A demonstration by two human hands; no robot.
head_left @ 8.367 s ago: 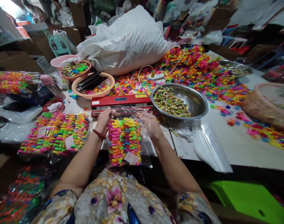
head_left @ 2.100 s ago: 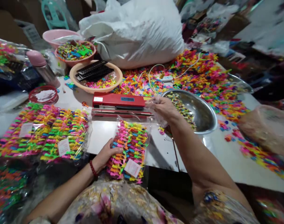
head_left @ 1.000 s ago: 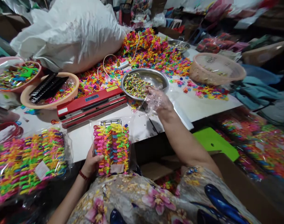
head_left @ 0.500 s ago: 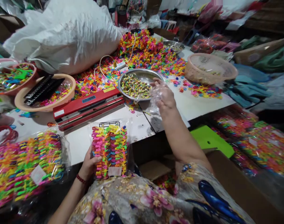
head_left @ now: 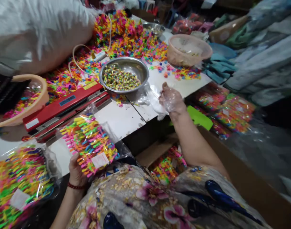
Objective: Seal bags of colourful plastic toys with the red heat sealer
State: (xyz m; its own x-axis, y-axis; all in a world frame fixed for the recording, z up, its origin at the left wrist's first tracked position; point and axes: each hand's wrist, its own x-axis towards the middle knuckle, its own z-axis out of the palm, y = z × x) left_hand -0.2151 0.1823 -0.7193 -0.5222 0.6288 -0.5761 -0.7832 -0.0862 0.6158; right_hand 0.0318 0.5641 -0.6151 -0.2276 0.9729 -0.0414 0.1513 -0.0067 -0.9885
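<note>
My left hand (head_left: pixel 77 168) grips the lower left edge of a clear bag of colourful plastic pieces (head_left: pixel 90 143), tilted above my lap, with a white label near its bottom. My right hand (head_left: pixel 171 97) is closed on clear plastic film (head_left: pixel 149 97), which looks like thin bags and trails toward the table edge. Just beyond it stands a steel bowl (head_left: pixel 145 71) holding small multicoloured bits. A red bag sealer (head_left: pixel 64 103) lies on the table behind the held bag. Larger filled bags (head_left: pixel 23 171) rest at my lower left.
Loose colourful pieces (head_left: pixel 126 35) are heaped at the back beside a big white sack (head_left: pixel 47 35). A peach basin (head_left: pixel 44 95) stands left, a pale basket (head_left: pixel 189 51) right. Below the table edge, an open carton (head_left: pixel 150 152) holds more filled bags, near a green plastic piece (head_left: pixel 200 117).
The view has turned right. My right hand has drawn back from over the bowl toward the table edge with the film. The bag in my left hand has tilted from upright.
</note>
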